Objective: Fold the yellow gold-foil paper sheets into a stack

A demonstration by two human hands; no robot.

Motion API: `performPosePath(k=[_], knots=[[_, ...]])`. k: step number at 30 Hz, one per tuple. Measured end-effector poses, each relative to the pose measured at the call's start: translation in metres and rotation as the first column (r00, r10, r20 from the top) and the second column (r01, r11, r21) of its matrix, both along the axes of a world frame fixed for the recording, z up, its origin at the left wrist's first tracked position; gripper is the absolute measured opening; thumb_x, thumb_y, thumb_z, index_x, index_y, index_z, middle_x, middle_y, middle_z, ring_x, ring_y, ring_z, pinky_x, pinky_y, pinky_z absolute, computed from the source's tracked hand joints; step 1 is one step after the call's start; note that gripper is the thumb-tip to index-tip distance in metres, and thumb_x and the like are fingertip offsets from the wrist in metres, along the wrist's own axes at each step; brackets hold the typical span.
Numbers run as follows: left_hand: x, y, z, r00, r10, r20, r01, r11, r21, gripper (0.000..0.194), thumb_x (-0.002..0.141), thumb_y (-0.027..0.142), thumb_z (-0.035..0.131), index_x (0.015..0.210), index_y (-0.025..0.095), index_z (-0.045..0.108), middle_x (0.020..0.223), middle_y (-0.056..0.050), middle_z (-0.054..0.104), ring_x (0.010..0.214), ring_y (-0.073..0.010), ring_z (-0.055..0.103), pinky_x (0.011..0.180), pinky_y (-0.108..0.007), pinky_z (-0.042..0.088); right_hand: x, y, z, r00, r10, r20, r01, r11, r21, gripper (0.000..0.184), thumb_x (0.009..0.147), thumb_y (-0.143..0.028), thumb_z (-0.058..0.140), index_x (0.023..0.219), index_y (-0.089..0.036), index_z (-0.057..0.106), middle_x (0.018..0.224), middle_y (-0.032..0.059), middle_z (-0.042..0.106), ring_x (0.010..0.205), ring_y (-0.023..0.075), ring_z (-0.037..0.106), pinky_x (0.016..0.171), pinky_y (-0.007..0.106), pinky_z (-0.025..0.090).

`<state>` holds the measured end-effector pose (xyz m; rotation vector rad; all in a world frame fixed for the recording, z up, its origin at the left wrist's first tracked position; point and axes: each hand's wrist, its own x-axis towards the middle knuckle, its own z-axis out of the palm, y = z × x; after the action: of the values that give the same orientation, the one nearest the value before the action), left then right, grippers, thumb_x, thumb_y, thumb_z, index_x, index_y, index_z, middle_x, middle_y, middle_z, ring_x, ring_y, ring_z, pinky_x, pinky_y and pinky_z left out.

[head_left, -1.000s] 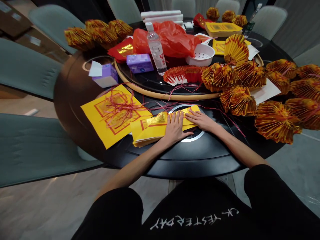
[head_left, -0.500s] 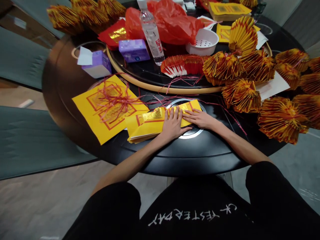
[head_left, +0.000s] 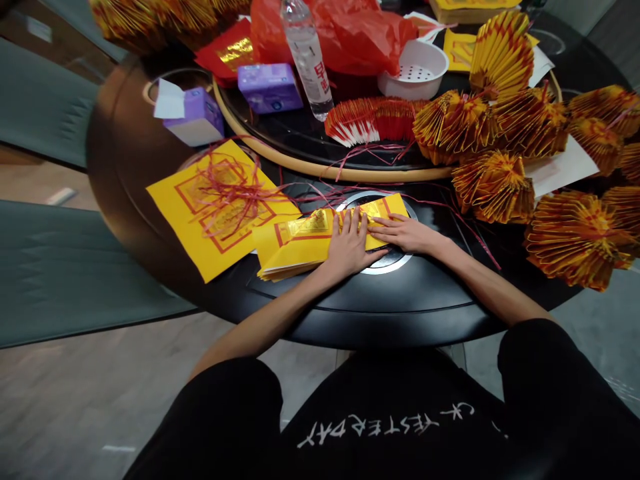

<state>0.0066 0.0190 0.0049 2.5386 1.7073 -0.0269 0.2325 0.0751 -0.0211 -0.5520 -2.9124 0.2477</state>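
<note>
A broad dark table (head_left: 380, 313) spreads before us.
On it we see a flat yellow sheet (head_left: 213, 260); just right of that, near the table's front edge, lies our folded yellow stack (head_left: 295, 250). Our left hand (head_left: 347, 250) rests on the stack, fingers fanned wide; our right hand (head_left: 406, 234) lies over its right part, fingers extended and closer together.
</note>
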Motion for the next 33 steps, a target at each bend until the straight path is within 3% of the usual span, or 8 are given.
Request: performPosePath(k=[7,11,15,21,29,33], knots=[[0.000,0.001,-0.002,1.000,0.002,0.018,-0.002,1.000,-0.009,0.104,0.096,0.077,0.043,0.166,0.003,0.029,0.175,-0.025,0.018,0.164,-0.0417,0.013,0.132,-0.060,0.001,-0.001,0.002,-0.002,1.000,-0.012,0.021,0.012,0.999,-0.041,0.068,0.093,-0.003,0.053,0.159,-0.024,0.049,0.165,0.0070,0.047,0.158,0.0232,0.037,0.126,0.050,0.034],[0.000,0.002,0.001,1.000,0.009,0.015,-0.008,0.999,-0.045,0.081,0.106,0.058,0.032,0.166,0.003,0.029,0.175,-0.023,0.017,0.165,-0.0391,0.011,0.132,-0.061,0.003,-0.001,0.001,-0.001,1.000,-0.018,0.022,0.019,0.999,-0.042,0.067,0.094,-0.002,0.049,0.158,-0.024,0.050,0.164,0.0071,0.048,0.158,0.0231,0.037,0.125,0.051,0.036],[0.000,0.002,0.000,1.000,0.015,0.013,-0.015,0.999,-0.038,0.069,0.107,0.040,0.028,0.166,0.004,0.032,0.176,-0.021,0.019,0.165,-0.0373,0.011,0.132,-0.061,0.003,-0.002,-0.005,0.004,1.000,-0.024,0.001,0.024,0.999,-0.042,0.060,0.098,-0.009,0.050,0.157,-0.018,0.050,0.161,0.0114,0.052,0.155,0.0265,0.042,0.125,0.052,0.036],[0.002,0.001,-0.001,1.000,0.023,0.007,-0.023,0.999,-0.025,0.068,0.105,0.035,0.031,0.165,0.003,0.032,0.175,-0.022,0.020,0.165,-0.0367,0.012,0.132,-0.061,0.003,-0.003,-0.016,0.006,0.997,-0.043,-0.063,0.041,0.999,-0.032,0.060,0.105,-0.039,0.052,0.158,-0.012,0.048,0.156,0.0189,0.056,0.152,0.0305,0.048,0.128,0.057,0.028],[0.005,0.001,0.005,0.999,0.033,0.014,-0.033,0.999,-0.026,0.070,0.103,0.035,0.035,0.163,-0.001,0.035,0.174,-0.026,0.022,0.164,-0.0416,0.016,0.132,-0.062,0.008,0.026,-0.041,0.007,0.986,-0.164,-0.034,0.163,0.986,-0.037,0.056,0.108,-0.039,0.047,0.156,-0.010,0.051,0.160,0.0202,0.051,0.152,0.0291,0.047,0.128,0.056,0.030],[0.006,0.001,0.004,0.999,0.025,0.024,-0.024,0.999,-0.028,0.070,0.102,0.034,0.035,0.163,-0.002,0.035,0.173,-0.028,0.021,0.163,-0.0428,0.015,0.131,-0.064,0.009,0.019,-0.042,0.009,0.972,-0.236,-0.015,0.236,0.971,-0.030,0.059,0.109,-0.043,0.046,0.156,-0.009,0.050,0.159,0.0223,0.051,0.151,0.0316,0.048,0.129,0.060,0.025]])
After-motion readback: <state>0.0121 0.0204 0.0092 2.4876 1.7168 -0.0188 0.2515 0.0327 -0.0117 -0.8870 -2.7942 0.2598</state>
